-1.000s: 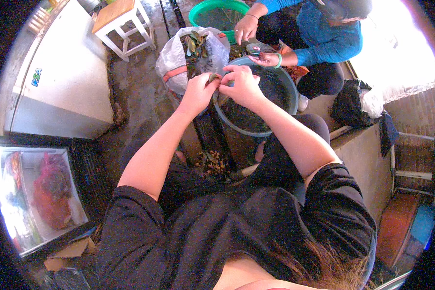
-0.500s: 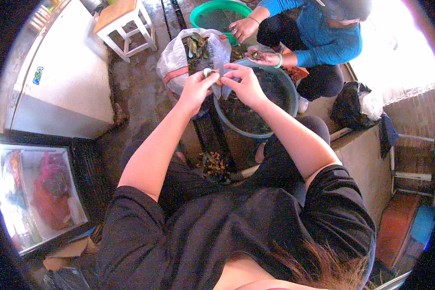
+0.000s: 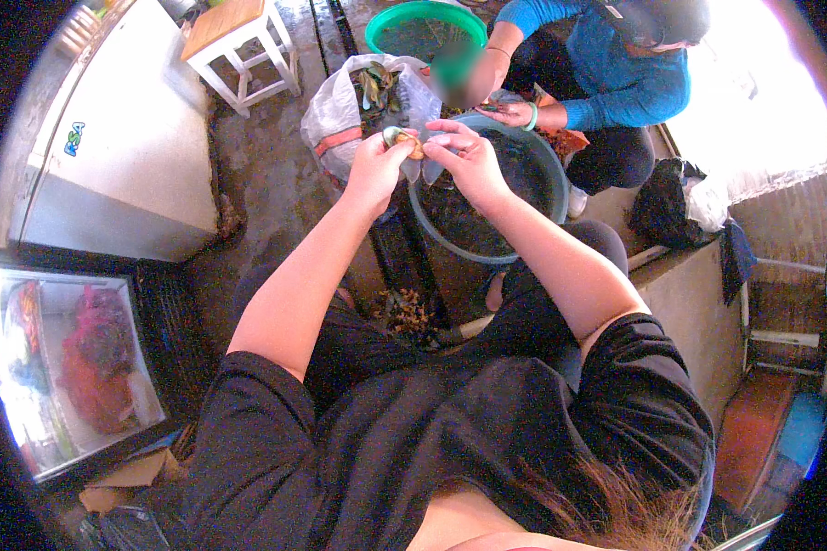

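Observation:
My left hand grips a mussel between thumb and fingers, above the rim of a white sack. Its greenish shell is parted and orange meat shows inside. Just to the right is my right hand, thumb and fingertips drawn together in a pinch beside the meat; whatever lies between them is too small to make out. The white sack with a red band holds several green-brown shells. Below my right hand stands a wide grey-blue basin with dark contents.
Opposite me a person in a blue sweater crouches, hands over the basin's far side. A green basin stands beyond the sack. At left are a stool and a white cabinet. Brownish scraps lie between my feet.
The mussel has turned in my left hand, and more orange meat now shows. My hands stay nearly in place. The other person's hand has moved down toward their other hand.

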{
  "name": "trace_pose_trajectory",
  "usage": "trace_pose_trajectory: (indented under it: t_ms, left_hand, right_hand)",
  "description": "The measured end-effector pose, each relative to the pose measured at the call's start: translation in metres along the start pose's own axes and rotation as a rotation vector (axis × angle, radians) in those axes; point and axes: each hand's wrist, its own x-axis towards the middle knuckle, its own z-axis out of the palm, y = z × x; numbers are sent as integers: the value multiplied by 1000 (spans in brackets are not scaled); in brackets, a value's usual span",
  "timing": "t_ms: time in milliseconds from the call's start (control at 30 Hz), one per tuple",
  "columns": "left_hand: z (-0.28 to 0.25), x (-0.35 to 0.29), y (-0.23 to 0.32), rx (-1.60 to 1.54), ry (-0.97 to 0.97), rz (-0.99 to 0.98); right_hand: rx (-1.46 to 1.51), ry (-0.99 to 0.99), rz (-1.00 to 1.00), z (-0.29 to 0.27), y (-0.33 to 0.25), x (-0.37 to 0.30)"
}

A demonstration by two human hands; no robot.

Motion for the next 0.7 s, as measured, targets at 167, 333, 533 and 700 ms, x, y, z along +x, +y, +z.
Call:
trace_pose_trajectory:
  t_ms: [167,333,533,700]
  left_hand:
    - [1,-3,4,-113,3,-107]
    - [2,-7,6,118,-55,59]
    - [0,-8,8,501,-20,192]
    - [-1,-4,3,499,-15,186]
  right_hand:
    - [100,-23,61,-1,-6,1]
    - [-312,-106,-67,-8,-2,8]
    - [-406,-202,-59,-11,2,7]
    - [-45,-353,258,-22,-7,7]
